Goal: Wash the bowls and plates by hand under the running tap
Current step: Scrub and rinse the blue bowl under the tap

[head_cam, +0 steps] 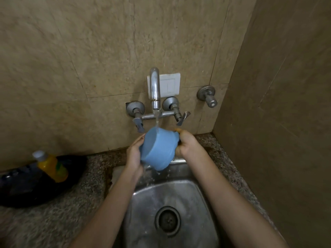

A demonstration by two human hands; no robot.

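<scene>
A speckled stone desk [86, 185] has a steel sink [197, 203] set into it. On its left side sits a black basin [26, 190] holding a tilted yellow bottle [52, 167].

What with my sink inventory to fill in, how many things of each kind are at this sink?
Blue bowl: 1
Yellow bottle: 1
Tap spout: 1
Lever handles: 2
Wall valve: 1
Switch plate: 1
Steel sink: 1
Black item, unclear what: 1
Total: 9
</scene>
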